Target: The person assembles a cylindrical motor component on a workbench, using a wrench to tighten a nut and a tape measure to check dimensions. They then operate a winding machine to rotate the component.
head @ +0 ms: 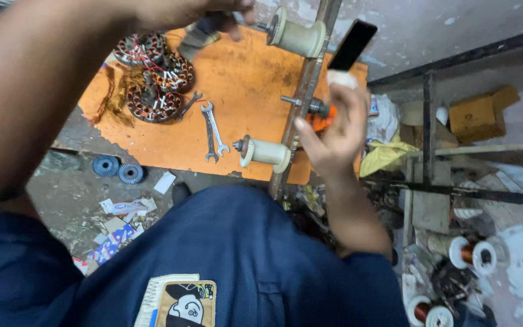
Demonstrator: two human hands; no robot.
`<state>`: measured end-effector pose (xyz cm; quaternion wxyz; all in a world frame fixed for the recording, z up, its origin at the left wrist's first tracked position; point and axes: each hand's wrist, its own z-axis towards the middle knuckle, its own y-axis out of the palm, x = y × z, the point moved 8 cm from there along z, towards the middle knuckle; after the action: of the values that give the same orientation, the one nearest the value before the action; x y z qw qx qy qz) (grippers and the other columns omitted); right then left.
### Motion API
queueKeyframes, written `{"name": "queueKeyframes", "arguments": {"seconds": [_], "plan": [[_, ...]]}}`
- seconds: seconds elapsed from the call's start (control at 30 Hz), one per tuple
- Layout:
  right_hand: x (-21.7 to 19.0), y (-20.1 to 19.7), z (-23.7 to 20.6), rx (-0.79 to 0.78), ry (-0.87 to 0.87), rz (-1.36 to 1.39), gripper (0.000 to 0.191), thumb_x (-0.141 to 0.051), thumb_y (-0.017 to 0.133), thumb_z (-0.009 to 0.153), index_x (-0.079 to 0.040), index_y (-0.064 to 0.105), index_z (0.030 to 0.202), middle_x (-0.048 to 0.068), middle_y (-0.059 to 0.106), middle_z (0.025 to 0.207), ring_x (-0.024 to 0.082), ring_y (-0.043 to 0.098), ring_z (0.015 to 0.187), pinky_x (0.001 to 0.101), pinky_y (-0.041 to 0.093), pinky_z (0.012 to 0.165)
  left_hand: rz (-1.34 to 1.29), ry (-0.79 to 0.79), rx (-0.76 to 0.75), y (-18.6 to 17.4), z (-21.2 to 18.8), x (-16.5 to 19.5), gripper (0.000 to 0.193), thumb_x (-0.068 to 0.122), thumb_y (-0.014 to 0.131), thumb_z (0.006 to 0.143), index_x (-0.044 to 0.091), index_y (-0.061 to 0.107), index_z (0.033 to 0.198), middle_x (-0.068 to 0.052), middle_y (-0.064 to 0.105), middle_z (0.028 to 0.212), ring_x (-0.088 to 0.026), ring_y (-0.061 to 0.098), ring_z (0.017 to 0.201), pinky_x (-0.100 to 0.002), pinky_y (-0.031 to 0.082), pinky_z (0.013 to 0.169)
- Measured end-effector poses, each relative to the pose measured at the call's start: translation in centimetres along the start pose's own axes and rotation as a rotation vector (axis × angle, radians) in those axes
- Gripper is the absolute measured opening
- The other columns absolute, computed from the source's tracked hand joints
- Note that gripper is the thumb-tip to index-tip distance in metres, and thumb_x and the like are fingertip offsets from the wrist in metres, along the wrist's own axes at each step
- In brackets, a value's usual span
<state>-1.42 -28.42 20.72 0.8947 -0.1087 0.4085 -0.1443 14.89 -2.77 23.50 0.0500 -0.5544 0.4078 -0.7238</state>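
Right hand (334, 130) at winding frame (302, 97); orange board (246, 79) middle bare.

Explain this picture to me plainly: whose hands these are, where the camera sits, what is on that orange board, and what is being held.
There is no machine here: a person works with two bare hands, and the one camera is worn on their head, looking down over their blue clothing. The right hand reaches to an upright metal bar that carries two cream spools on spindles; its fingers touch an orange part on the bar. Whether it grips that part I cannot tell. The left hand, at the top edge, is blurred and closed on a dark object too unclear to name. On the orange board lie three copper-wound motor cores and two spanners. A dark phone stands behind the bar.
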Motion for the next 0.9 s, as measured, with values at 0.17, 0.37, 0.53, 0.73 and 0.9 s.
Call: {"name": "queueKeyframes", "arguments": {"seconds": [0.17, 0.37, 0.53, 0.73, 0.9], "plan": [[0.0, 5.9, 9.9, -0.390, -0.082, 0.184, 0.073, -0.021, 0.084, 0.088, -0.001, 0.037, 0.140, 0.011, 0.052, 0.132, 0.022, 0.059, 0.122, 0.0388, 0.050, 0.105, 0.146, 0.073, -0.059, -1.2, -4.6, 11.1, 0.028, 0.026, 0.056, 0.106, 0.006, 0.074, 0.106, -0.007, 0.071, 0.080, -0.018, 0.061, 0.064, -0.036, 0.050, 0.059], [6.0, 12.4, 15.4, -0.811, 0.205, 0.450, 0.026, -0.024, 0.082, 0.098, -0.002, 0.069, 0.100, 0.001, 0.063, 0.086, 0.011, 0.059, 0.079, 0.0264, 0.050, 0.073, 0.384, -0.408, 0.149, -6.1, -13.2, 5.9, 0.036, 0.035, 0.059, 0.103, 0.003, 0.073, 0.111, -0.016, 0.070, 0.078, -0.022, 0.060, 0.060, -0.037, 0.048, 0.055], [6.7, 12.7, 19.8, -1.028, 0.374, 0.833, 0.024, -0.022, 0.083, 0.091, -0.005, 0.068, 0.083, -0.002, 0.054, 0.063, 0.009, 0.052, 0.054, 0.0248, 0.043, 0.052, 0.012, -0.331, 0.460, -10.6, -22.5, -2.4, 0.024, 0.028, 0.062, 0.106, 0.006, 0.068, 0.112, -0.014, 0.056, 0.076, -0.015, 0.046, 0.058, -0.034, 0.036, 0.047], [5.9, 14.8, 23.4, -1.235, 0.079, 0.193, 0.027, -0.027, 0.085, 0.082, -0.004, 0.070, 0.083, 0.001, 0.066, 0.072, 0.006, 0.055, 0.059, 0.0220, 0.040, 0.051, 0.159, -0.663, 0.575, -10.5, -33.6, -8.8, 0.021, 0.026, 0.065, 0.104, 0.006, 0.070, 0.111, -0.013, 0.058, 0.077, -0.017, 0.048, 0.061, -0.035, 0.038, 0.050], [5.3, 13.7, 26.6, -1.228, 0.052, 0.155, 0.028, -0.029, 0.081, 0.090, -0.005, 0.068, 0.082, -0.001, 0.061, 0.070, 0.006, 0.051, 0.061, 0.0231, 0.038, 0.054, 0.181, -0.880, 0.612, -6.5, -41.1, -8.4, 0.020, 0.024, 0.068, 0.102, 0.007, 0.072, 0.110, -0.013, 0.060, 0.078, -0.018, 0.050, 0.063, -0.036, 0.040, 0.052]]}}
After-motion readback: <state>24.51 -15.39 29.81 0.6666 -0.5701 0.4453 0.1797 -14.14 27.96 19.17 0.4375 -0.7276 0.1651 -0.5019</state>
